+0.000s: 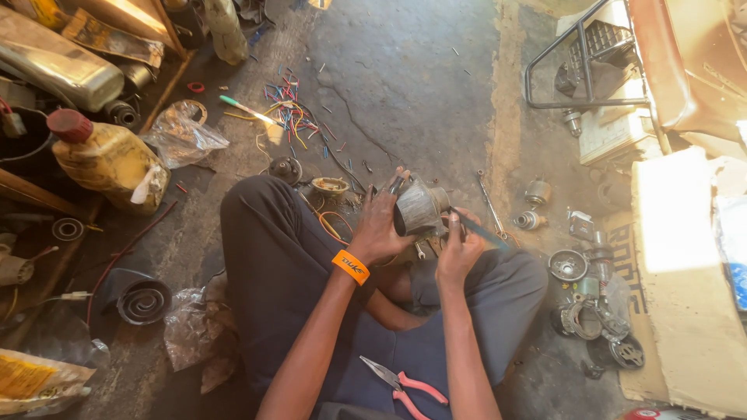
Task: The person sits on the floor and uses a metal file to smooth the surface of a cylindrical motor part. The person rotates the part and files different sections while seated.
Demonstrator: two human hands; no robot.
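here, a grey metal motor housing (420,206) is held above the lap of the seated person, just over the cracked concrete floor (405,85). the left hand (381,225) is wrapped around the housing's near side, its fingers (398,184) curled closed over the rim and pressed against the metal, an orange wristband (351,267) being worn on that wrist. the right hand (457,250) is closed around the handle of a slim blue-green tool (476,229), the thumb laid along it; the tool's tip is set against the open end of the housing. pink-handled pliers (405,383) are left lying on the dark trousers, well apart from both hands. cut bits of coloured wire (292,117) are scattered on the floor beyond the knees, a spanner (490,204) is seen just right of the housing, and a yellow bottle with a red cap (105,155) is stood far left
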